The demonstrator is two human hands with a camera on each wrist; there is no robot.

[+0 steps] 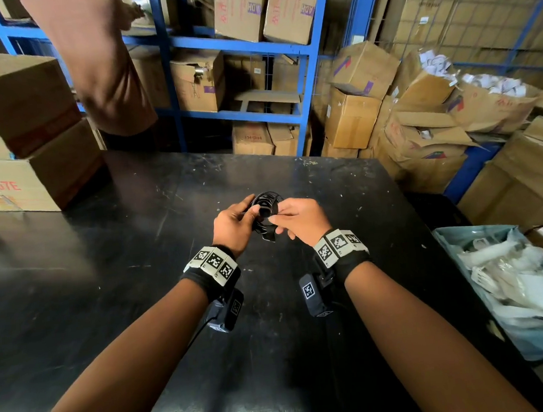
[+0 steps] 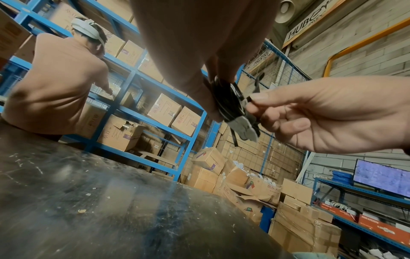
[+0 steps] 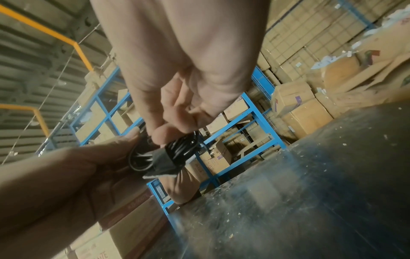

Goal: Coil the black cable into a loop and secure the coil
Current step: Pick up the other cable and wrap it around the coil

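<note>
Bare forearms, no sleeves. Left hand (image 1: 232,223) and right hand (image 1: 300,218) bare, no gloves. Black fabric wrist strap (image 1: 205,284) on the left, same black strap (image 1: 354,261) on the right. Each carries a band of pale square tags printed with black-and-white codes (image 1: 214,262). Black camera box (image 1: 313,295), also tagged, hangs under each wrist.

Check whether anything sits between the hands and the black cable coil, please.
Nothing visible does. The left hand already grips the coiled black cable above the scuffed black table, and the right hand pinches the dark fabric strap wrapped around it.
</note>
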